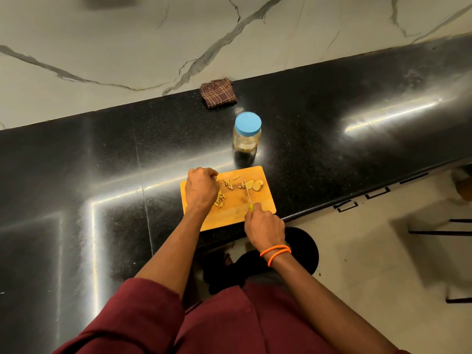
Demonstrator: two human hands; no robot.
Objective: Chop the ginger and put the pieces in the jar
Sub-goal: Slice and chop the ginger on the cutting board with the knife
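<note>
A rectangular wooden cutting board [265, 200] lies on the glossy speckled black tabletop [102, 162]. On it, flat oval ginger slices [255, 185] sit toward 1 o'clock, thin ginger sticks [228, 184] scattered from the centre to 9 o'clock. The right hand [265, 226] has its grip closed around a green-handled knife [248, 192], the narrow blade's long axis pointing to 12 o'clock. The left hand [200, 189] rests curled over sticks; I cannot tell whether its grip holds any. A clear jar [246, 137] with a round blue lid [248, 123] stands upright at 12 o'clock beyond the board.
</note>
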